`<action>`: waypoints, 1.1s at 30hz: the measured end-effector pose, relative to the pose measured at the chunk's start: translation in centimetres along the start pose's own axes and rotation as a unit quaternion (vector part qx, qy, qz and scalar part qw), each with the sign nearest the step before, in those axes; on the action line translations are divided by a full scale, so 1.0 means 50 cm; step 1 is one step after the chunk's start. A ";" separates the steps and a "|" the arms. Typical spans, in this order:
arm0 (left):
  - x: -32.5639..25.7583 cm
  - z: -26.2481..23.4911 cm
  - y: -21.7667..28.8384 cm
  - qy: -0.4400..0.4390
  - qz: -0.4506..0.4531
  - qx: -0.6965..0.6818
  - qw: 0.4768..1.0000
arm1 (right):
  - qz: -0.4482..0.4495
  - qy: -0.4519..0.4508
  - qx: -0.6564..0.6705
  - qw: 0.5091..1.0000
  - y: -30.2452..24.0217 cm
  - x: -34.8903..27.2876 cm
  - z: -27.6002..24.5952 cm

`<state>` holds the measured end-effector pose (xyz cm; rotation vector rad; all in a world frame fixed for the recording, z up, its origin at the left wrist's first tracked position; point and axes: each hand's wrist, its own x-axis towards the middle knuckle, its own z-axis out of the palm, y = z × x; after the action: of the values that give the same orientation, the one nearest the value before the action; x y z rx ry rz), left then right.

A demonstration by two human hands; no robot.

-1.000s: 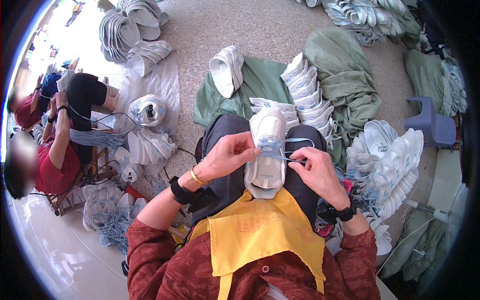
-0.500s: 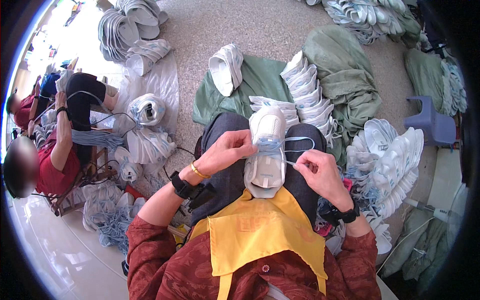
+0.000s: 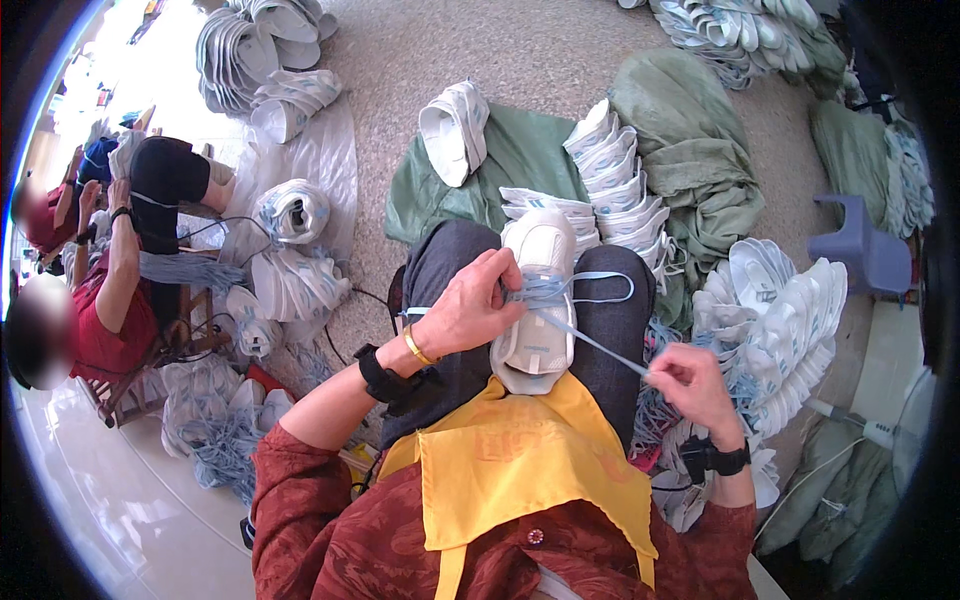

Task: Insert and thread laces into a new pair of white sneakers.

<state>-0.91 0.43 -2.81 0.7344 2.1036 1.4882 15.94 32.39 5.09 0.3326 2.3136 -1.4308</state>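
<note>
A white shoe upper [image 3: 532, 345] rests between my knees, with light blue shoelace [image 3: 590, 343] threaded through its eyelets. My left hand [image 3: 475, 308] is closed over the left side of the lacing, fingers pinched on the lace there; its fingertips partly hide the eyelets. A short piece of lace sticks out left of that hand. Out to the right, above my right thigh, my right hand [image 3: 697, 392] pinches the lace, which runs taut back to the shoe upper. A slack loop of lace [image 3: 612, 298] lies on my right knee.
Stacked shoe uppers [image 3: 620, 195] stand ahead on green sacking [image 3: 540, 150], with more stacks [image 3: 790, 330] at right beside a purple stool [image 3: 862, 245]. At left, co-workers sit near bundled blue laces [image 3: 190, 270]. A yellow apron [image 3: 530, 480] covers my lap.
My right hand has moved right and down, drawing the lace out into a longer straight stretch. My left hand has shifted slightly right, onto the lacing.
</note>
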 end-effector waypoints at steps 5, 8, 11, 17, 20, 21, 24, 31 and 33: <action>-0.010 0.005 0.018 0.023 -0.002 0.010 1.000 | 0.044 0.066 0.107 0.991 -0.006 -0.001 0.012; -0.021 0.010 0.021 0.025 -0.018 0.027 0.999 | -0.053 0.105 0.012 0.993 -0.036 0.060 0.044; -0.027 0.016 0.019 0.035 -0.035 0.018 0.999 | -0.184 0.121 -0.040 0.975 -0.096 0.130 0.087; -0.029 0.019 0.034 0.046 0.006 0.053 0.998 | -0.308 0.069 -0.157 0.936 -0.111 0.218 0.134; -0.035 0.023 0.029 0.056 0.027 0.047 0.997 | -0.316 0.041 -0.210 0.924 -0.114 0.220 0.138; -0.036 0.022 0.027 0.058 0.024 0.047 0.997 | -0.279 0.030 -0.195 0.940 -0.122 0.213 0.141; -0.035 0.018 0.030 0.051 0.035 0.058 0.996 | -0.202 0.035 -0.142 0.968 -0.124 0.198 0.162; -0.038 0.011 0.035 0.040 -0.008 0.021 0.999 | -0.116 0.075 -0.126 0.982 -0.104 0.204 0.154; -0.043 0.002 0.038 0.030 -0.033 -0.004 0.999 | -0.111 0.067 -0.101 0.986 -0.106 0.203 0.151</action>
<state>1.08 -0.39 -0.91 0.6190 2.1441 1.5005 6.31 23.19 1.76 0.1179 2.6502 -1.2898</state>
